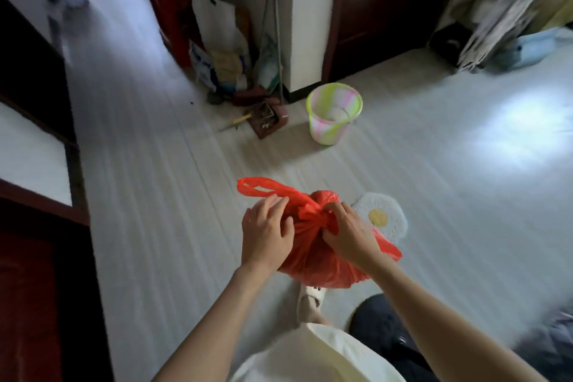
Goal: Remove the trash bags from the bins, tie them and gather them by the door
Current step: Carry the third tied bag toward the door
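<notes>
A full red plastic trash bag (313, 260) hangs in front of me above the floor, its neck gathered. My left hand (266, 229) pinches one red handle loop that sticks out to the upper left. My right hand (348, 232) grips the twisted neck of the bag on its right side, and another red strip trails out below that wrist. A small yellow-green and pink bin (333, 113) stands on the floor further ahead, with no bag in it.
A dark wooden door (387, 9) stands behind the bin. Brooms, a dustpan and bags (235, 65) clutter the corner by the white pillar. A fried-egg-shaped mat (384, 217) lies just right of the bag. Dark furniture lines the left side.
</notes>
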The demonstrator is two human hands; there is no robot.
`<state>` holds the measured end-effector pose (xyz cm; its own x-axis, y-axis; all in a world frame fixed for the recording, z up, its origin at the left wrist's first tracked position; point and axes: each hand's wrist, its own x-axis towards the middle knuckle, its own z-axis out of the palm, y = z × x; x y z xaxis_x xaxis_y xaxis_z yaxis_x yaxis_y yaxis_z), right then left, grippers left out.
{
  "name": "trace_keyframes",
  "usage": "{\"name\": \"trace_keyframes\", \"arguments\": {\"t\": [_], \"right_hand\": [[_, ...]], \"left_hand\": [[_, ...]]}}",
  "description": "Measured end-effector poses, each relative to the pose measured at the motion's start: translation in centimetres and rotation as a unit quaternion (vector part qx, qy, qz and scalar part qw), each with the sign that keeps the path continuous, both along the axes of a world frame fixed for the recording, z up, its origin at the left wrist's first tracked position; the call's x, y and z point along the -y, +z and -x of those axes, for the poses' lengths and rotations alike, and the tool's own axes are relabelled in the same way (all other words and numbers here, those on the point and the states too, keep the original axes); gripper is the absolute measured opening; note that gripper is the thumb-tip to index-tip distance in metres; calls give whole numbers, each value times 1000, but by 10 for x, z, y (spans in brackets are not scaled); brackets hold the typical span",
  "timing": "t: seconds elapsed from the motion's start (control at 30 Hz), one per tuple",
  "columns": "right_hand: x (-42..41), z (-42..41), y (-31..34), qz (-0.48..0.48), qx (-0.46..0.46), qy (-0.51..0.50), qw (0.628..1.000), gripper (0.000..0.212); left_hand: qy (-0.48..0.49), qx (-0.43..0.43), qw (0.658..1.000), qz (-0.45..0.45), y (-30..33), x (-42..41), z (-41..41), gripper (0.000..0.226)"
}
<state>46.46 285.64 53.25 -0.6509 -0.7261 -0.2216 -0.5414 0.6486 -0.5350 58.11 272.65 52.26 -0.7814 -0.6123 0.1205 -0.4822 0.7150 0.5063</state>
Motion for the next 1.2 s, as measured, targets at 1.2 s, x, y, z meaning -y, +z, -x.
{"name": "trace_keyframes", "arguments": {"t": [1.2], "right_hand": [[-153, 807, 16, 23, 0, -604, 796, 34]], "left_hand": [[-567, 88, 819, 10, 15, -107, 990, 54]]}}
